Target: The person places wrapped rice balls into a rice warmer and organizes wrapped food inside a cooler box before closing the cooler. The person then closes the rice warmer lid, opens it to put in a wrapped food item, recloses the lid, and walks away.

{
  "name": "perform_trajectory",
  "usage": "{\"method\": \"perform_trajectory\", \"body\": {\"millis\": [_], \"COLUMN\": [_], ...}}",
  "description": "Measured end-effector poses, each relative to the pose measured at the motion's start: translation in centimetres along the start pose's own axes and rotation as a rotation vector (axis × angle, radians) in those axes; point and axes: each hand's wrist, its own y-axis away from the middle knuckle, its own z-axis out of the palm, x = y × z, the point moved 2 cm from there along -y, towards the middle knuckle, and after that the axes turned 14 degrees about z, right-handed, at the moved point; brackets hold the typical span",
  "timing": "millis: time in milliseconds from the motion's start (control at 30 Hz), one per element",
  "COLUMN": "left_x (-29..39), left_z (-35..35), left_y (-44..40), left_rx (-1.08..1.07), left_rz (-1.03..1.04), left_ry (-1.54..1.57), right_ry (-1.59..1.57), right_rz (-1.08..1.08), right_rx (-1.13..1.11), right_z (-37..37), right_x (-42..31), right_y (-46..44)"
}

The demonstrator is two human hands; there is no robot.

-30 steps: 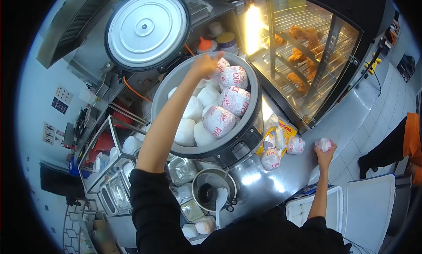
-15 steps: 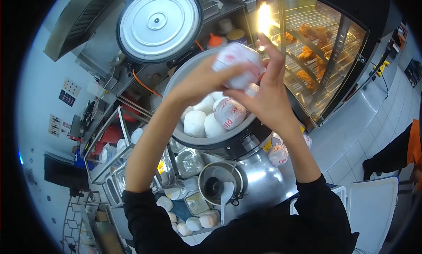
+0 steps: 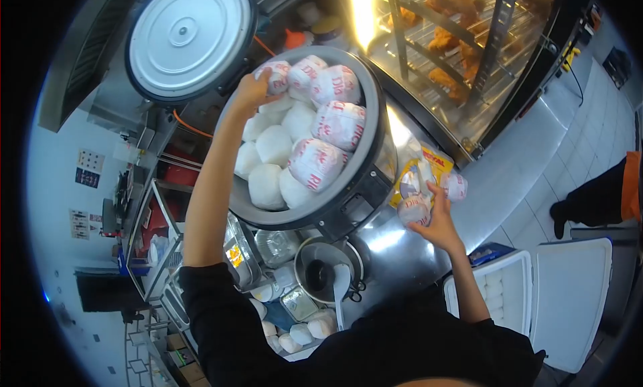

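In front of me stands a large round warmer pot (image 3: 305,221) holding plain white rice balls (image 3: 274,144) and several rice portions in printed paper (image 3: 339,124). My left hand (image 3: 249,96) reaches to the pot's far left side, its fingers bent around a paper-wrapped rice portion (image 3: 276,77) there. On the steel counter at the right, my right hand (image 3: 442,221) has thumb and fingers apart beside another wrapped rice portion (image 3: 414,210); firm contact cannot be made out. A second wrapped portion (image 3: 455,186) lies just beyond it, near a yellow packet (image 3: 437,161).
The pot's lid (image 3: 191,42) stands raised at the back left. A heated glass cabinet (image 3: 482,65) with fried chicken is at the right. Nearer me are a metal pot (image 3: 362,260) with a white scoop (image 3: 341,283) and an open white cooler (image 3: 526,280). Another person's leg (image 3: 583,199) shows at far right.
My hands have separated from the wrapped portion they held together above the pot. The left went to the pot's far left; the right came down to the counter. More wrapped portions are now visible inside.
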Motion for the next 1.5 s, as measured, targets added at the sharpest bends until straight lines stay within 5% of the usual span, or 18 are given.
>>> {"method": "perform_trajectory", "body": {"millis": [100, 233, 333, 400, 467, 600, 700, 800, 933, 1000, 1067, 1233, 1300, 1400, 1500], "left_x": [4.3, 4.3, 5.9, 9.3, 14.8, 20.1, 21.3, 20.6, 15.0, 11.0, 5.9, 4.3, 3.8, 4.6, 5.2], "left_z": [2.4, 0.5, 1.2, 3.6, 6.6, 10.3, 10.6, 8.3, 4.1, 2.3, 1.5, 3.3, 3.0, 1.9, 2.0], "left_y": [3.8, 2.9, 3.9, 7.5, 12.4, 20.3, 21.9, 19.9, 16.0, 14.0, 12.4, 13.9, 13.4, 12.5, 13.0], "left_rx": [0.268, 0.056, 0.061, 0.167, -0.070, -0.715, -0.533, -0.503, -0.080, -0.035, -0.029, -0.341, -0.403, -0.624, -0.665], "left_rz": [0.060, 0.095, 0.582, 0.816, 0.774, 0.332, 0.790, 0.432, 0.299, 0.191, 0.123, 0.067, 0.001, 0.141, 0.047], "left_ry": [-0.491, -0.559, -1.296, -1.203, -0.774, 0.004, -0.326, -0.172, 0.070, 0.050, -0.019, -0.182, -0.165, -0.574, -0.430], "right_ry": [0.131, 0.421, 0.182, -0.088, -0.354, -0.518, -0.303, -0.348, -0.349, -0.252, 0.085, 0.641, 0.422, 0.363, 0.314], "right_rz": [-0.061, -0.080, -0.123, -0.094, -0.128, -0.634, -0.829, -0.812, -0.433, -0.035, -0.113, -0.030, 0.000, -0.051, -0.035], "right_rx": [-0.008, 0.103, 0.136, 0.152, 0.196, -0.031, 0.055, 0.137, 0.233, -0.041, -0.165, 0.141, 0.115, 0.137, 0.060], "right_z": [2.6, 5.3, 4.5, 2.6, -0.8, -6.8, -7.4, -7.0, -8.9, -9.7, -8.3, -4.3, -4.5, -3.7, -3.8], "right_x": [0.7, 1.8, 1.3, -0.1, -5.2, -18.2, -24.2, -25.7, -19.1, -13.1, -4.6, 5.4, 5.4, 6.3, 7.3], "right_y": [0.8, 0.4, -0.2, -0.2, -0.1, -1.1, -2.5, -3.0, -3.8, -4.3, -5.2, -3.2, -3.7, -5.2, -6.8]}}
